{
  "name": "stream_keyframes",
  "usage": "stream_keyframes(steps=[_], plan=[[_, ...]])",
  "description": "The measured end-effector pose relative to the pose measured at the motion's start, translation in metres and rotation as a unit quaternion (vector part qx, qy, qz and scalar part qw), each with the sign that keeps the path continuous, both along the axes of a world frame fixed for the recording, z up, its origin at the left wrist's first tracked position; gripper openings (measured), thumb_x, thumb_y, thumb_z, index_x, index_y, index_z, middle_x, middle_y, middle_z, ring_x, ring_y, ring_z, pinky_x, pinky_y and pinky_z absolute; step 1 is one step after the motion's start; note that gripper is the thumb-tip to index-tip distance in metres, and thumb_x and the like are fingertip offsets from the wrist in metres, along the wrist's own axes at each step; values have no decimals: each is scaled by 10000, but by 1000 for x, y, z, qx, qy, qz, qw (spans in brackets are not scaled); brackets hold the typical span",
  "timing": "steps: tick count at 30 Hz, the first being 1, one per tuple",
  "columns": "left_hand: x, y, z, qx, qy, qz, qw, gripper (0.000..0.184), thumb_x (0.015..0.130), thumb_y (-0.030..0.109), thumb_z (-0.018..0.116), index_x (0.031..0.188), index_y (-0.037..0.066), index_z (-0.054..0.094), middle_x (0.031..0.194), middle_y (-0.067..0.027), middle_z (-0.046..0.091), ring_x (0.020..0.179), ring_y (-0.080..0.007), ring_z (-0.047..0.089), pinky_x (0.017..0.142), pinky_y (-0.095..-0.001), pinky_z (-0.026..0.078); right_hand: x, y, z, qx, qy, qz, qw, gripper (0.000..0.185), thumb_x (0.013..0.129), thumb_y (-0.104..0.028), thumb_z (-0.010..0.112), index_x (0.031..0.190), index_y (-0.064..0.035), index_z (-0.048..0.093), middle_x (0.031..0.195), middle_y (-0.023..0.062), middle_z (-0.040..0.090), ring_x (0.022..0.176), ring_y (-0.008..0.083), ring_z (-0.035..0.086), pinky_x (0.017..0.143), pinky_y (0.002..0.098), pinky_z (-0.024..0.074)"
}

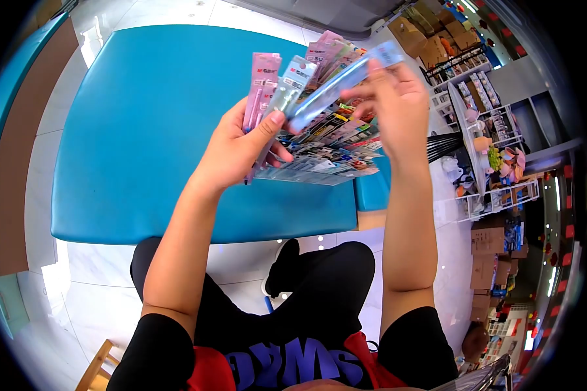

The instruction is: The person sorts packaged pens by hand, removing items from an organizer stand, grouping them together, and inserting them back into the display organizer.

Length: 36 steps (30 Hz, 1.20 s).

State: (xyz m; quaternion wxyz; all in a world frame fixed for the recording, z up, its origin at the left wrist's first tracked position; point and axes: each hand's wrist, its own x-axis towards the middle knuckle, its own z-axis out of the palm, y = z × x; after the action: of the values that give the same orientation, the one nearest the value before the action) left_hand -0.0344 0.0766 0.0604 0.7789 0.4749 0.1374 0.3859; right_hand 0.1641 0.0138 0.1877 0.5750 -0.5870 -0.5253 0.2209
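Note:
Several slim hanging packs of what look like pens (263, 77), pink and pale clear-blue, stand upright in my left hand (231, 146), its thumb pressed across their front. Pinched at its top end, a blue pack (336, 88) slants down to the left from my right hand (398, 98); it is smeared by motion. The blue pack's lower end comes close to the packs in my left hand, and I cannot tell whether they touch. Behind and below both hands, a clear-sided box (316, 174) holds many more packs in rows, partly hidden by my hands.
The box rests on a teal padded bench (143, 130). To the right is a white rack (479, 150) with goods and flowers, and cardboard boxes (488, 241) stand along that side. A wooden chair (98, 368) shows at lower left. My legs are under the bench's near edge.

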Motion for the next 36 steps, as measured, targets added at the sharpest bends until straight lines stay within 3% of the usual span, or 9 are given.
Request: stream_keyframes(steps=[4,11,13,19,23,26,28,30,36], plan=[[-3,9,-3,-11,12,36,999,312,1071,331,608,1215,57,566,921,-64,672,599,-109,595,526,-258,479,22,6,20,162,-15,-52,985,240,1070,-213,617,1140,17,627,956,116,754,769,187,772,520,224,553],[-3,13,-9,-96,-48,18,994,238,1074,256,577,1212,64,555,899,-69,658,620,-125,586,544,-287,486,19,24,7,118,-95,-60,987,245,1057,-235,646,1074,10,643,799,93,739,698,148,734,540,225,497],[-1,11,-7,-75,-36,23,996,272,1074,261,581,1253,58,555,934,-76,676,656,-136,621,566,-294,517,17,22,-1,-14,-143,-67,987,237,1045,-211,661,1006,22,654,839,107,744,644,129,683,542,248,480],[0,4,1,-46,-10,30,998,348,1055,258,637,1321,41,578,1034,-93,718,782,-158,704,659,-323,607,19,23,-28,-80,-424,-126,893,295,915,-229,795,907,38,671,804,41,563,701,94,541,601,274,438],[-1,3,-2,-20,12,24,999,356,1034,248,680,1301,29,598,1035,-82,717,805,-158,713,637,-323,608,-8,11,-30,92,-289,-104,947,303,897,-242,824,964,25,698,813,23,546,658,79,518,594,260,426],[-1,0,0,-9,16,-12,1000,329,1023,248,697,1241,20,604,996,-81,702,789,-170,721,629,-335,630,-20,2,-42,-20,-133,71,988,299,933,-234,804,1048,22,700,822,14,612,615,45,520,577,230,405],[0,-2,1,-4,8,-28,1000,322,1025,260,693,1216,17,604,972,-81,695,773,-172,722,623,-337,634,-29,-5,-27,-91,-88,46,991,225,985,-203,749,1045,8,698,770,14,663,592,46,547,565,212,407],[1,-1,1,2,-1,-30,1000,335,1034,284,680,1220,16,601,967,-79,696,760,-163,719,612,-327,619,-20,-3,-10,-14,-76,-7,997,179,1014,-194,714,999,-17,696,718,21,688,582,64,588,547,201,428],[-9,10,-5,-9,7,-30,999,383,1087,364,574,1308,53,560,779,19,496,580,-50,428,506,-231,354,24,12,7,204,-97,-20,974,207,1061,-190,647,1099,12,628,839,86,720,768,144,739,592,226,512]])
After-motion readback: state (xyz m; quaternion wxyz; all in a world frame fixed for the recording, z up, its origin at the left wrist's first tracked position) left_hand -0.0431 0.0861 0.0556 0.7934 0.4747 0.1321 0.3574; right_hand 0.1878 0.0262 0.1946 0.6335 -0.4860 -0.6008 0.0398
